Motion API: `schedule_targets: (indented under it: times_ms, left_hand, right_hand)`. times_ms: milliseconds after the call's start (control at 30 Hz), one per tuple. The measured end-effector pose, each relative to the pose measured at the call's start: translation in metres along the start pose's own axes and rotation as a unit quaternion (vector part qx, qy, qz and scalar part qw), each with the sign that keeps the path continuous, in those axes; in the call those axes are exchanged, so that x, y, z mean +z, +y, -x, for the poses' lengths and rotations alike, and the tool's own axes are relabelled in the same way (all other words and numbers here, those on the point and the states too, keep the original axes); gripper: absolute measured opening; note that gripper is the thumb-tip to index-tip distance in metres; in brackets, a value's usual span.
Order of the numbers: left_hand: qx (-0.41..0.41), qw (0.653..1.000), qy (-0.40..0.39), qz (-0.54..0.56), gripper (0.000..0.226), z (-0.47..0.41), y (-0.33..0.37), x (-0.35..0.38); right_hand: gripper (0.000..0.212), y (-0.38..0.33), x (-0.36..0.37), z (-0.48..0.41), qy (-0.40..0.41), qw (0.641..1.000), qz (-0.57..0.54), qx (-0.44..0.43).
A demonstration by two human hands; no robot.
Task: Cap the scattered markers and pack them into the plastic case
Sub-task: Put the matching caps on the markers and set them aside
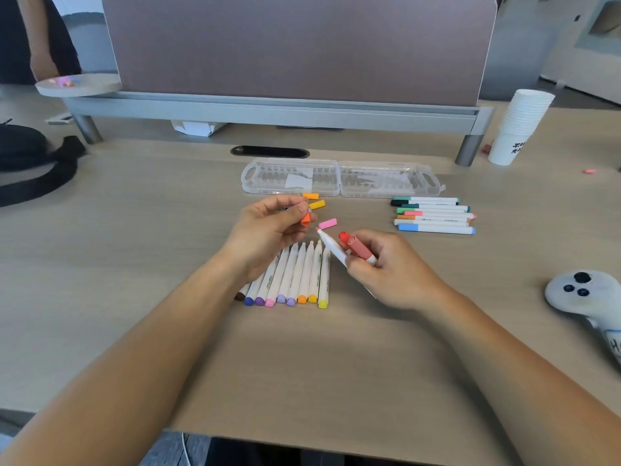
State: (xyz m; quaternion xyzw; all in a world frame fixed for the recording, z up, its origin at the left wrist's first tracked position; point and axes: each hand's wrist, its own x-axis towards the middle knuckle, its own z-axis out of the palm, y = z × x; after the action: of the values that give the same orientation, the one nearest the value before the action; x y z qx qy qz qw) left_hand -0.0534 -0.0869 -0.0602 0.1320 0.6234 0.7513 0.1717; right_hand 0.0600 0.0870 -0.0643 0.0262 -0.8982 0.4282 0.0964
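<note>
Holding an orange cap [306, 218] pinched in the fingertips, left hand [268, 230] sits curled above the desk [134, 264], cap's open end pointing down toward the right. Something purple shows behind those fingers too, can't tell what.

Right hand [386, 267] is closed around three pens: an uncapped marker [331, 248] with its reddish tip aimed up-left at the orange cap, tip and cap near but apart, plus two capped ones, red marker [343, 237] and salmon marker [361, 250], tucked alongside in the same grip.

Row of uncapped markers [289, 277] lies on the desk under and between the hands, side by side, tips pointing away, coloured ends toward the person; left end of the row is hidden by the left wrist.

Loose caps on the desk beyond the hands: pink cap [327, 223], yellow cap [317, 205], second orange cap [311, 196], the last just in front of the case.

Case [339, 178], clear plastic, lies opened flat at the back; no markers in it, only what looks like a paper slip inside.

Capped markers [433, 215] stacked in a tidy pile right of the hands, just in front of the case's right half.

Cup stack [517, 126] far right, white controller [581, 290] near the right edge, black strap [37, 176] far left.
</note>
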Motion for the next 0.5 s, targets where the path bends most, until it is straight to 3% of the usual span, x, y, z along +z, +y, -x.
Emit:
schedule_targets:
  times_ms: [67,233,500]
  left_hand:
    - [-0.002,1.0,-0.002,0.004,0.013,0.001,-0.001,0.001]
    - [-0.006,1.0,-0.008,-0.011,0.01,0.003,-0.005,0.007]
    - [0.023,0.999,0.02,-0.038,0.012,0.008,-0.009,0.016]
  right_hand:
    - [0.01,0.001,0.001,0.0,-0.007,1.0,0.003,-0.006]
    - [0.026,0.003,0.003,-0.002,0.002,1.0,0.022,-0.001]
    - [0.035,0.006,0.003,-0.004,0.014,0.997,0.071,0.002]
